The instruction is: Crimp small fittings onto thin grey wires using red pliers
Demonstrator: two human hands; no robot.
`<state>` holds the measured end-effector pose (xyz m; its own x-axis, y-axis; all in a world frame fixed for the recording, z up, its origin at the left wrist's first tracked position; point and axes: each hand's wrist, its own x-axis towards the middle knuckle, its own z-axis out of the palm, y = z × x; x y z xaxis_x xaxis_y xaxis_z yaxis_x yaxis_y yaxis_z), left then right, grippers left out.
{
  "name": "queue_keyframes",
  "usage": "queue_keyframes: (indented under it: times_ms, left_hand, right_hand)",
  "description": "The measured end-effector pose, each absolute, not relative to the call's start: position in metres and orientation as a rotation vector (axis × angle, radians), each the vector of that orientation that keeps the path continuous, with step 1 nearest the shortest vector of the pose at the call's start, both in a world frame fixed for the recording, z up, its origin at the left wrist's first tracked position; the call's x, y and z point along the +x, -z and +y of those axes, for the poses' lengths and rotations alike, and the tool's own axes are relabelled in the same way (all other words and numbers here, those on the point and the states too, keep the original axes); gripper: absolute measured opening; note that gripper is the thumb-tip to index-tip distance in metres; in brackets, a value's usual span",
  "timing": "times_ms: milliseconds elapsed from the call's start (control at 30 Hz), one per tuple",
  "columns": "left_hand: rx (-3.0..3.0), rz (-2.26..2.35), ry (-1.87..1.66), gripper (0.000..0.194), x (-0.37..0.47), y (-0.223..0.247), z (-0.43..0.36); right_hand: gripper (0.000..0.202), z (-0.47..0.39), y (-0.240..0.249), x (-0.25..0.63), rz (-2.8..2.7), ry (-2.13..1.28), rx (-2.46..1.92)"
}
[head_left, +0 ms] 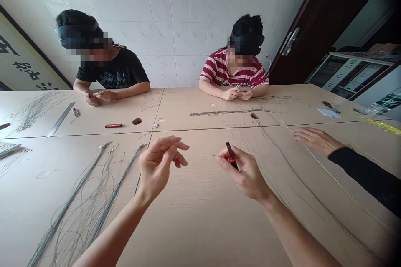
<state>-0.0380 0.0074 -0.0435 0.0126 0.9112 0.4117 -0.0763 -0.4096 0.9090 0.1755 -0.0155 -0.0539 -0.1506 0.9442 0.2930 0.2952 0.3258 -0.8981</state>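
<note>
My right hand (247,169) is closed around a small black and red lighter (232,156), its dark top pointing up and away from me. A fine thread (206,156) runs left from the fingertips of that hand. My left hand (163,164) is raised to the left of the thread, its fingers loosely bent and apart; I see nothing held in it. Long grey-green cord bundles (78,187) lie on the table beside my left forearm, with small light-coloured beads or knots at their far ends. More thin cords (291,167) stretch along the table right of my right hand.
Across the table (194,217) sit two people, one in a black shirt (122,69), one in a striped shirt (216,66). Another person's hand (316,139) reaches in from the right. A metal ruler (61,119), red-and-black stick-like object (113,125) and bottle (385,102) lie around.
</note>
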Motion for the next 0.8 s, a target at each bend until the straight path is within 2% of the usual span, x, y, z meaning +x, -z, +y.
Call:
queue_keyframes:
  times_ms: [300, 567, 800]
  left_hand:
    - [1.368, 0.913, -1.447, 0.016, -0.043, 0.034, 0.012]
    - [1.336, 0.991, -1.527, 0.017, -0.052, 0.021, 0.009]
    - [1.236, 1.163, -1.578, 0.011, -0.092, 0.011, -0.009]
  right_hand:
    - [0.027, -0.014, 0.078, 0.208, -1.371, -0.804, -1.359]
    - [0.025, -0.005, 0.094, 0.217, -1.244, -0.854, -1.300]
    - [0.027, 0.000, 0.088, 0.223, -1.205, -0.837, -1.293]
